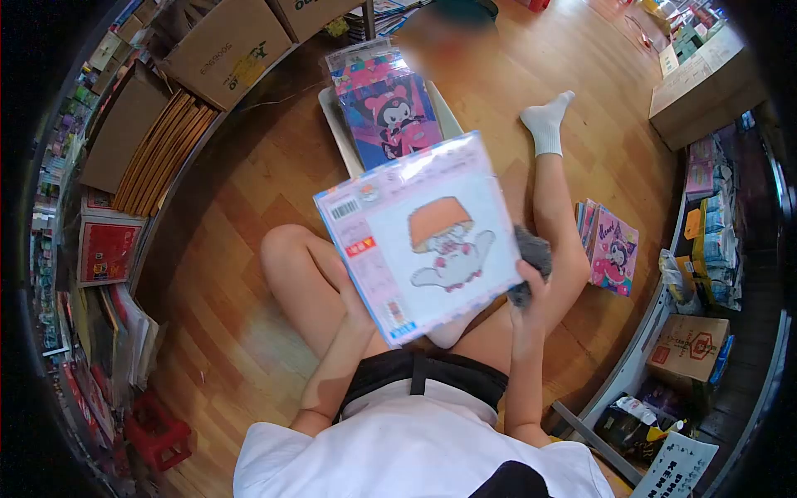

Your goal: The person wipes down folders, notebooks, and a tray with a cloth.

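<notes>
Your left hand (pixel 355 300) gripped the picture pack (pixel 432 241) at its left edge; your right hand (pixel 533 292) pinched grey cloth (pixel 535 251) against its right. Steadying it seemingly called for both.

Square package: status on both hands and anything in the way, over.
Left hand gripping square package by one side. Right hand at opposite side, holding grey fuzzy cloth. Package blocks view of white bin's near end.

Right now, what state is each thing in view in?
Printed package: held up, tilted, barcode side showing
Left hand: gripping printed package
Right hand: holding gray cloth, at package's edge
Gray cloth: bunched
White bin: partly covered by cartoon packs
Pink booklets: fanned out
</notes>
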Motion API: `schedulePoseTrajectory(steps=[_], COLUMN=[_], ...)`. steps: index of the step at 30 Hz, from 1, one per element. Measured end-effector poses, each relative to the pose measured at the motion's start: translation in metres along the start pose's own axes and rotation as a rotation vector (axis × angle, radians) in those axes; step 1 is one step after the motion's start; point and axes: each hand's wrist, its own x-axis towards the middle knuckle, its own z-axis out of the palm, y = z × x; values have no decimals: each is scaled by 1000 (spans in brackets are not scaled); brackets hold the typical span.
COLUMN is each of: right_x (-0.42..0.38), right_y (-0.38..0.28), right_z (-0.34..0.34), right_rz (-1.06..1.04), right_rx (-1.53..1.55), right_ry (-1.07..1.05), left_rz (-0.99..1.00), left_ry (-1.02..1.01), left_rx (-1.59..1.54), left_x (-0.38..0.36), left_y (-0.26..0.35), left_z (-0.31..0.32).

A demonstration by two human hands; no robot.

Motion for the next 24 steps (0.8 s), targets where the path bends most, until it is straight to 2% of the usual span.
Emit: schedulePoseTrajectory(steps=[1, 3, 4, 7, 9, 12, 14, 15, 17, 19, 20, 22, 23, 24], right_x=[3, 10, 13, 13, 6, -30, -46, -42, -28, -9, 4, 25, 27, 29], right_y=[1, 0, -2, 6, 26, 49, 52, 55, 63, 59, 57, 46, 43, 41], right_z=[1, 7, 12, 40, 48, 89, 104, 102, 96, 86, 74, 58, 54, 52], right_rz=[-110, -330, -415, -646, -569, -571, -564, -607, -693, -689, -719, -723, -727, -730], right_rx=[-307, -923, -1033, -1325, -1164, -1201, -1179, -1227, -1320, -1364, -1403, -1449, -1425, -1401], right_ry=[-32, -103, -220, -325, -484, -661, -723, -709, -682, -450, -366, -235, -240, -247], left_rz=[33, -24, -21, -34, -43, -69, 133, 130, -2, -27, -17, -34, -42, -73], left_ry=[246, 249, 251, 153, 95, 69, 367, 162, -229, 109, 143, 158, 164, 36], left_rx=[227, 219, 225, 126, 103, 179, 117, -88, -483, -53, 52, 65, 70, -49], left_x=[-4, 1, 2, 2, 2, -1, 0, 1, 3, 0, -1, -5, -5, -5], left_y=[4, 6, 2, -2, -8, -15, -41, -36, -24, -2, 1, 2, 1, -1], left_z=[21, 25, 19, 14, 14, 4, -2, -6, -14, 8, 5, 2, 1, -1])
